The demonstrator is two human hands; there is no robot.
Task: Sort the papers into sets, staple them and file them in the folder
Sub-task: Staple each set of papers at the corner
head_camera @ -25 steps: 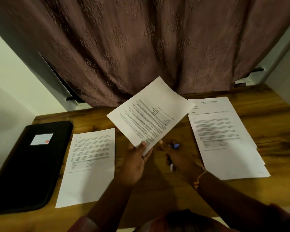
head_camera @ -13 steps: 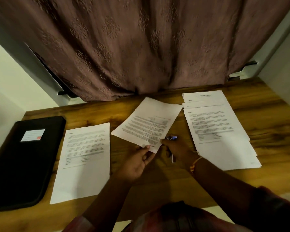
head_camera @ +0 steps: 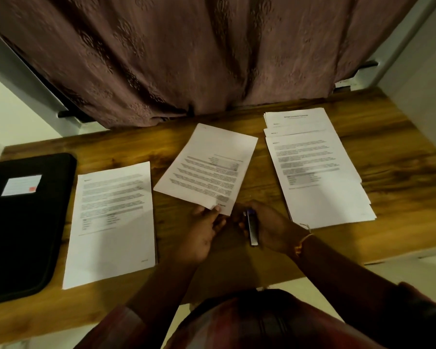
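A: What is the left hand (head_camera: pixel 202 233) doing?

B: It is pinching the near corner of the middle sheet (head_camera: pixel 208 167), thumb on top and fingers underneath. That sheet is lying skewed on the wooden table (head_camera: pixel 388 170), its text turned away from the person.

A: And where is it sitting relative to the stapler (head_camera: pixel 251 227)?

B: Just beyond the stapler and slightly to its left; the pinched corner is almost touching it.

A: Who is holding the stapler?

B: The right hand (head_camera: pixel 269 226) is closing around it, fingers wrapped along its side, with the blue end pointing away from the person. A thread band (head_camera: pixel 303 241) is showing on that wrist.

A: The other papers?

B: A single page (head_camera: pixel 111 222) is lying flat to the left of the stapler, well apart from it. A fanned stack of pages (head_camera: pixel 315 167) is lying to the right of the stapler, just beside the right hand.

A: And the folder?

B: The black folder (head_camera: pixel 23 227) is lying closed at the far left, well beyond the single page from the stapler, with a pale label (head_camera: pixel 22 185) on its cover. A brownish curtain (head_camera: pixel 186 54) is hanging behind the table, past everything
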